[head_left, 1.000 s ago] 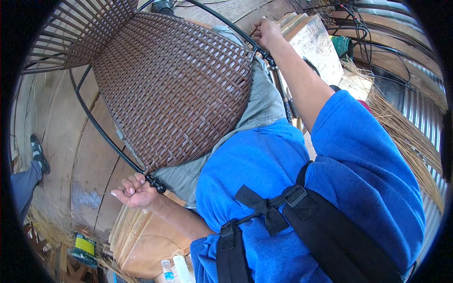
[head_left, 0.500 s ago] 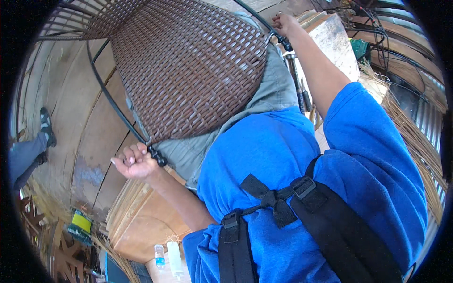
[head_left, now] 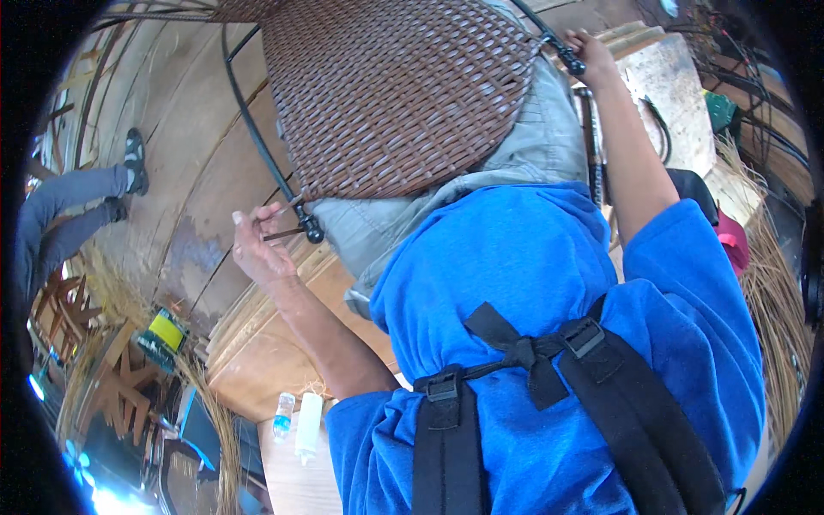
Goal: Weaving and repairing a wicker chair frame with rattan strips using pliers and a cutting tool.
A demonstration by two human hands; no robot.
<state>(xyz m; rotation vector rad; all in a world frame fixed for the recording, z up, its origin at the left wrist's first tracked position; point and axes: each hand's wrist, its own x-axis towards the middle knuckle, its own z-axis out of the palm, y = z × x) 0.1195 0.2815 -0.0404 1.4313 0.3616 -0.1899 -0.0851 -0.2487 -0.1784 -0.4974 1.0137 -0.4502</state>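
A brown woven wicker seat (head_left: 403,103) on a black metal frame (head_left: 257,142) rests across my lap. Beside the frame's left end knob, my left hand (head_left: 262,245) pinches a thin brown wicker strand (head_left: 285,233) by the seat's near left corner. At the opposite corner, my right hand (head_left: 594,58) is closed next to the right end knob (head_left: 573,63). What its curled fingers hold, if anything, is too small to make out.
Hand tools (head_left: 594,142) lie on the bench at my right, near a whitish board (head_left: 669,94). Loose strands (head_left: 772,300) pile along the right. At lower left are a plastic bottle (head_left: 283,416), a white bottle (head_left: 308,427) and a yellow-green can (head_left: 163,335). Another person's leg (head_left: 81,184) shows at left.
My left fist has loosened into a pinch on a brown strand beside the knob. The view has shifted, so seat and hands appear farther right and higher.
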